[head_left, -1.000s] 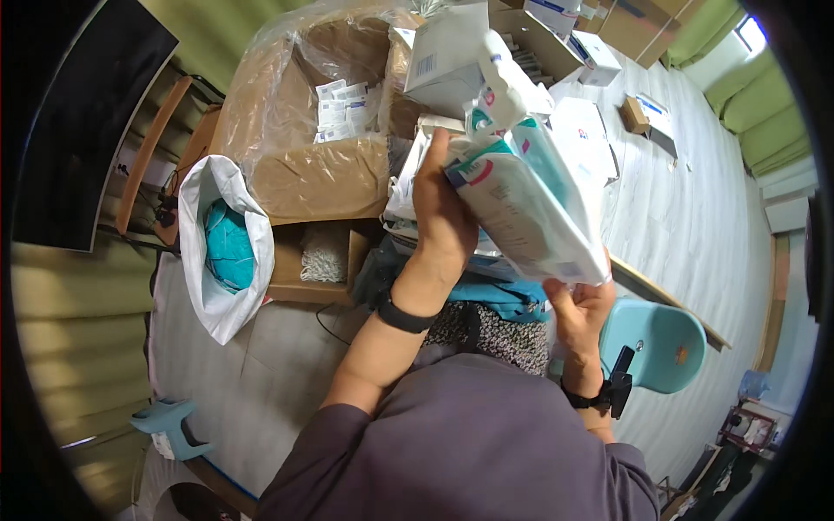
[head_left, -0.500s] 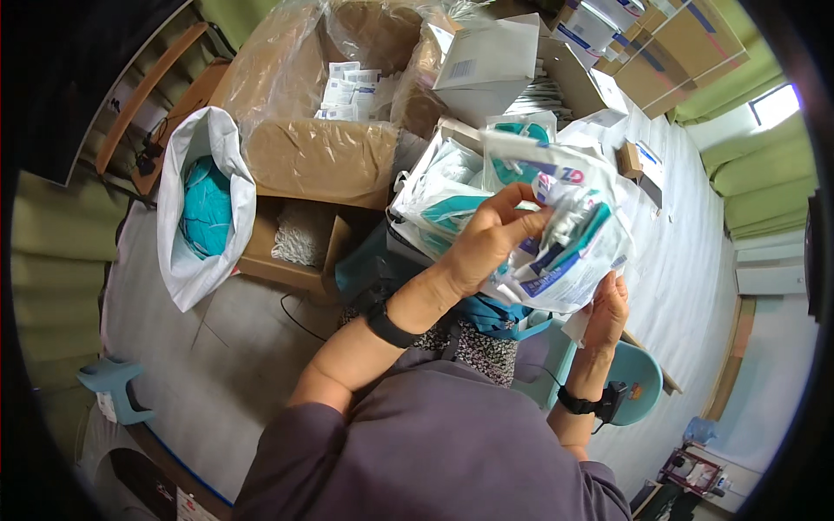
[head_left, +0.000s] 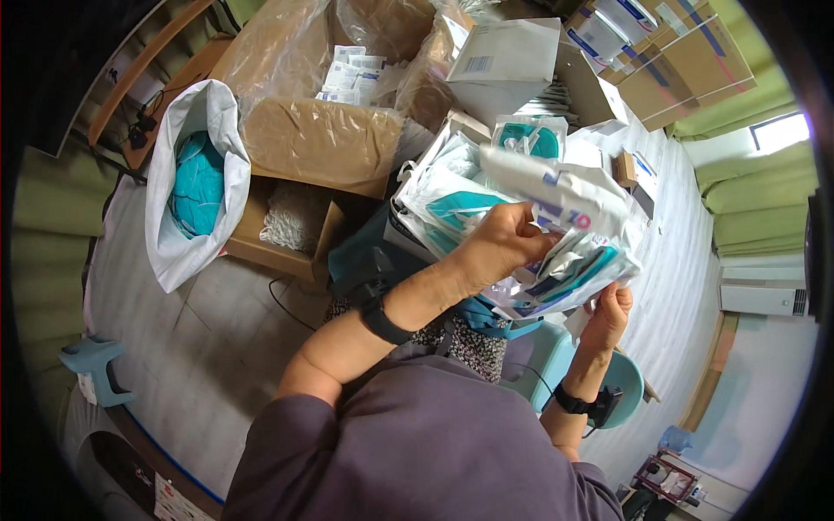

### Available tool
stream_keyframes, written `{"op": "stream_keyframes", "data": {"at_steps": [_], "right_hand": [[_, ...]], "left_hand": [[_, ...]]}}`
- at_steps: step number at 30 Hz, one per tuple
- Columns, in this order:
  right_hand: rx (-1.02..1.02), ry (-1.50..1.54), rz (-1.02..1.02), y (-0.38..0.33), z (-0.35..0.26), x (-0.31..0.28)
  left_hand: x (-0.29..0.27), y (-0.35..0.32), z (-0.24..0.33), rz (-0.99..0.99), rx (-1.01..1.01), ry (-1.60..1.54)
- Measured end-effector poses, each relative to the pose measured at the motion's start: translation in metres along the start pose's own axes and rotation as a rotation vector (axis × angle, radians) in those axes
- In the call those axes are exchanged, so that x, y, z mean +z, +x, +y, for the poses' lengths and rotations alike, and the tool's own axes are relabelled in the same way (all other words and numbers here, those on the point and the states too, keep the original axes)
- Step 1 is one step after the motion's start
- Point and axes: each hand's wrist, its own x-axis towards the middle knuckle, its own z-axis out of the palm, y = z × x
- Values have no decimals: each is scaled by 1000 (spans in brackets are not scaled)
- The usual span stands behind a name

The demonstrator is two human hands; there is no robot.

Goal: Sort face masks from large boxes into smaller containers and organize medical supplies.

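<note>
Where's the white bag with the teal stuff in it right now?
In the head view, the white bag stands open on the grey floor at the person's left, beside the open cardboard box, well clear of the left hand.

A white sack (head_left: 178,252) holding teal material (head_left: 198,184) stood at the left of the frame beside an open cardboard box (head_left: 291,221), with a plastic-wrapped brown carton (head_left: 321,139) above and stacked cartons (head_left: 669,52) at the upper right
</note>
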Motion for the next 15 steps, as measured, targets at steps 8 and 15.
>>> {"op": "stream_keyframes", "data": {"at_steps": [8,15], "right_hand": [[-28,-33,22,-2,-15,-1],[-113,-35,170,5,-21,-39]], "left_hand": [[-14,-7,-3,78,550,801],[-47,-16,66,428,608,234]]}}
